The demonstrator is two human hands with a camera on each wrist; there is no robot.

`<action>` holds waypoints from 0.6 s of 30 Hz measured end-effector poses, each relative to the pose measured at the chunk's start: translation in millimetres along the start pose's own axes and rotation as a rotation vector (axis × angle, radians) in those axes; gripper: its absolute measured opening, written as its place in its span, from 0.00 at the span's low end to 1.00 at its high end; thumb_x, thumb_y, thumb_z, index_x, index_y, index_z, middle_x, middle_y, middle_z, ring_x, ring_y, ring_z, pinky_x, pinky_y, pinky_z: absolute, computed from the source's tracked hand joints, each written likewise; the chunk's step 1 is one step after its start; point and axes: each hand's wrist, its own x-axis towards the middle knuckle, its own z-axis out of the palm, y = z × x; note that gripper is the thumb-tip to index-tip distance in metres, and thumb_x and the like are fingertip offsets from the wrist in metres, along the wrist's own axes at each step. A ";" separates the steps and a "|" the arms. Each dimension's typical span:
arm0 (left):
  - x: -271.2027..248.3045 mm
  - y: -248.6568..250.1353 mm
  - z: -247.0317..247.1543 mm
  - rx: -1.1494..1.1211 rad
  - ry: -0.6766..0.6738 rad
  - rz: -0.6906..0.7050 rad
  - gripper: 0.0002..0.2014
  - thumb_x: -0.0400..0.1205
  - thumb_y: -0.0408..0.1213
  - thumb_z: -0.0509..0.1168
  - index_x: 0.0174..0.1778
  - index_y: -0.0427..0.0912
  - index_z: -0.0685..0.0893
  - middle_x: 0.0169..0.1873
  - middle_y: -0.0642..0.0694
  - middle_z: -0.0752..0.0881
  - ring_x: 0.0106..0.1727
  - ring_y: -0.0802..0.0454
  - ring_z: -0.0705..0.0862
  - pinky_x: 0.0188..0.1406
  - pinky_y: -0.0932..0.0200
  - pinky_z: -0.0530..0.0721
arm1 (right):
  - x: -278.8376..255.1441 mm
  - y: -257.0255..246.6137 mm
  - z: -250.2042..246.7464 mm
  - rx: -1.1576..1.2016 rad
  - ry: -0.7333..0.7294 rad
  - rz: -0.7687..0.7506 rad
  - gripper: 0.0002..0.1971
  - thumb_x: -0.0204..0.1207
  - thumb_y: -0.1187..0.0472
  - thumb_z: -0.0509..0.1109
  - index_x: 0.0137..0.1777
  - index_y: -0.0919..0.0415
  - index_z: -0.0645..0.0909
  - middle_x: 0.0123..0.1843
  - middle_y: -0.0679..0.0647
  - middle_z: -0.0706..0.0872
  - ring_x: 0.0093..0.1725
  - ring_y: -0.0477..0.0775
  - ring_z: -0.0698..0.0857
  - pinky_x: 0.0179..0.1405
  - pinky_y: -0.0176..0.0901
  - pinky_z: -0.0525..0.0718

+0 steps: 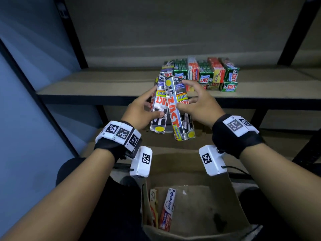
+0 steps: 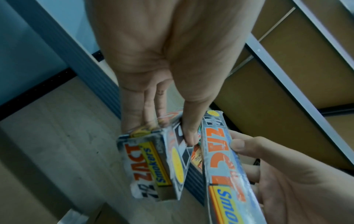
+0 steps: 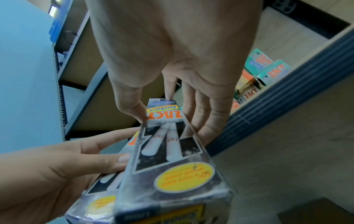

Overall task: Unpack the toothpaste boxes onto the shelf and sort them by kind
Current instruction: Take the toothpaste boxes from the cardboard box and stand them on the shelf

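Note:
Two silver Zact Smokers toothpaste boxes are held up in front of the shelf. My left hand grips the left box, thumb across its front; in the left wrist view that box sits between thumb and fingers. My right hand pinches the right box between thumb and fingers; the right wrist view has this box filling its middle. The two boxes touch near their upper ends. Below, an open cardboard carton holds a Pepsodent box and an orange box.
A cluster of green, orange and silver toothpaste boxes stands on the shelf behind my hands, right of centre. Dark shelf posts rise at the left and right. A blue wall runs along the left.

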 end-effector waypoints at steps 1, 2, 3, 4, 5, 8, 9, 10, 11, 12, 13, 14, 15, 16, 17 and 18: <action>4.1 4.4 -4.9 0.002 0.011 0.009 0.44 0.72 0.38 0.80 0.79 0.70 0.65 0.53 0.53 0.88 0.50 0.64 0.85 0.41 0.74 0.80 | 2.9 -8.7 -4.6 -0.021 0.022 -0.011 0.36 0.70 0.55 0.79 0.77 0.37 0.69 0.49 0.38 0.85 0.43 0.39 0.85 0.47 0.40 0.88; 7.1 10.5 -9.4 0.001 0.020 0.014 0.44 0.72 0.38 0.80 0.79 0.70 0.65 0.48 0.54 0.89 0.48 0.66 0.86 0.41 0.74 0.81 | 5.7 -17.8 -9.0 -0.045 0.041 -0.017 0.36 0.71 0.55 0.79 0.78 0.38 0.69 0.46 0.35 0.82 0.40 0.37 0.83 0.41 0.34 0.85; 11.3 15.6 -13.6 0.001 0.029 0.022 0.44 0.73 0.37 0.80 0.79 0.70 0.66 0.45 0.56 0.89 0.46 0.68 0.87 0.40 0.75 0.81 | 9.3 -26.1 -13.2 -0.067 0.056 -0.018 0.36 0.71 0.55 0.78 0.78 0.39 0.69 0.44 0.35 0.80 0.37 0.37 0.82 0.35 0.32 0.82; 15.8 21.8 -18.0 0.007 0.038 0.032 0.44 0.73 0.36 0.79 0.79 0.70 0.66 0.42 0.58 0.88 0.44 0.70 0.86 0.40 0.75 0.82 | 13.8 -34.8 -17.1 -0.089 0.067 -0.018 0.36 0.71 0.54 0.78 0.78 0.38 0.69 0.41 0.36 0.80 0.35 0.37 0.82 0.32 0.31 0.79; 21.3 28.0 -22.2 0.011 0.048 0.042 0.43 0.73 0.35 0.79 0.79 0.69 0.67 0.39 0.61 0.88 0.42 0.72 0.86 0.40 0.75 0.82 | 20.1 -42.8 -20.9 -0.111 0.077 -0.017 0.36 0.71 0.54 0.78 0.78 0.39 0.69 0.40 0.37 0.81 0.34 0.37 0.82 0.30 0.32 0.78; 42.9 46.6 -33.4 0.031 0.035 0.068 0.42 0.73 0.33 0.79 0.79 0.65 0.69 0.29 0.71 0.85 0.37 0.77 0.84 0.38 0.78 0.81 | 43.1 -63.0 -30.3 -0.151 0.106 -0.018 0.36 0.69 0.53 0.78 0.77 0.42 0.70 0.47 0.40 0.87 0.40 0.41 0.88 0.37 0.37 0.84; 52.9 51.3 -36.2 0.024 0.028 0.071 0.42 0.73 0.33 0.79 0.79 0.64 0.69 0.29 0.69 0.86 0.36 0.75 0.85 0.41 0.75 0.84 | 50.8 -69.1 -33.9 -0.158 0.119 -0.013 0.35 0.69 0.52 0.79 0.76 0.43 0.70 0.49 0.41 0.88 0.43 0.43 0.89 0.40 0.40 0.86; 62.9 56.5 -38.5 0.020 0.024 0.068 0.43 0.72 0.33 0.80 0.80 0.64 0.69 0.31 0.64 0.87 0.36 0.71 0.86 0.43 0.68 0.87 | 59.3 -75.6 -36.7 -0.173 0.136 -0.004 0.34 0.68 0.51 0.79 0.74 0.44 0.71 0.50 0.41 0.87 0.45 0.44 0.88 0.41 0.40 0.85; 73.0 61.0 -40.7 0.016 0.027 0.055 0.44 0.71 0.34 0.80 0.80 0.64 0.68 0.32 0.61 0.86 0.35 0.68 0.86 0.41 0.64 0.88 | 69.2 -80.1 -38.4 -0.192 0.150 0.015 0.33 0.67 0.49 0.79 0.72 0.45 0.72 0.51 0.41 0.86 0.47 0.45 0.87 0.43 0.41 0.84; 82.7 65.7 -42.5 0.019 0.033 0.040 0.44 0.71 0.35 0.80 0.80 0.64 0.69 0.32 0.60 0.85 0.33 0.67 0.85 0.36 0.65 0.86 | 79.0 -83.9 -40.2 -0.207 0.158 0.031 0.32 0.65 0.47 0.79 0.70 0.46 0.74 0.52 0.42 0.86 0.49 0.45 0.86 0.46 0.42 0.85; 92.5 68.6 -43.6 0.017 0.034 0.019 0.43 0.72 0.35 0.80 0.79 0.64 0.69 0.33 0.61 0.84 0.32 0.67 0.83 0.32 0.67 0.83 | 90.4 -86.6 -40.5 -0.223 0.160 0.052 0.32 0.61 0.45 0.79 0.67 0.47 0.75 0.53 0.43 0.86 0.50 0.46 0.86 0.50 0.44 0.86; 101.0 72.0 -44.1 0.010 0.022 0.020 0.42 0.72 0.35 0.80 0.79 0.64 0.70 0.36 0.60 0.85 0.33 0.66 0.84 0.32 0.67 0.82 | 100.5 -89.2 -40.8 -0.240 0.161 0.066 0.33 0.57 0.43 0.78 0.64 0.47 0.76 0.54 0.44 0.87 0.51 0.47 0.86 0.52 0.46 0.87; 110.1 74.5 -44.0 0.007 0.013 0.026 0.42 0.71 0.35 0.80 0.79 0.63 0.71 0.40 0.58 0.87 0.36 0.63 0.85 0.35 0.66 0.82 | 110.0 -92.1 -40.9 -0.256 0.164 0.081 0.34 0.55 0.42 0.77 0.63 0.48 0.76 0.54 0.46 0.87 0.52 0.49 0.86 0.53 0.47 0.87; 118.8 75.6 -43.9 0.015 0.009 0.032 0.41 0.71 0.34 0.80 0.78 0.63 0.72 0.44 0.58 0.88 0.38 0.61 0.86 0.38 0.65 0.82 | 118.3 -94.2 -41.4 -0.274 0.166 0.096 0.35 0.55 0.43 0.77 0.64 0.49 0.76 0.56 0.47 0.87 0.53 0.50 0.86 0.54 0.47 0.86; 126.0 76.7 -44.0 0.032 0.010 0.026 0.40 0.71 0.33 0.80 0.78 0.62 0.73 0.44 0.57 0.88 0.37 0.62 0.86 0.36 0.67 0.82 | 127.0 -95.9 -42.3 -0.301 0.166 0.115 0.36 0.56 0.43 0.77 0.67 0.50 0.75 0.58 0.47 0.85 0.55 0.52 0.85 0.54 0.47 0.85; 131.1 79.1 -44.5 0.040 0.006 0.017 0.40 0.72 0.32 0.80 0.77 0.61 0.73 0.43 0.57 0.88 0.33 0.65 0.84 0.30 0.70 0.80 | 134.0 -97.9 -43.8 -0.335 0.158 0.127 0.37 0.60 0.43 0.77 0.70 0.51 0.74 0.60 0.47 0.83 0.57 0.53 0.84 0.55 0.47 0.85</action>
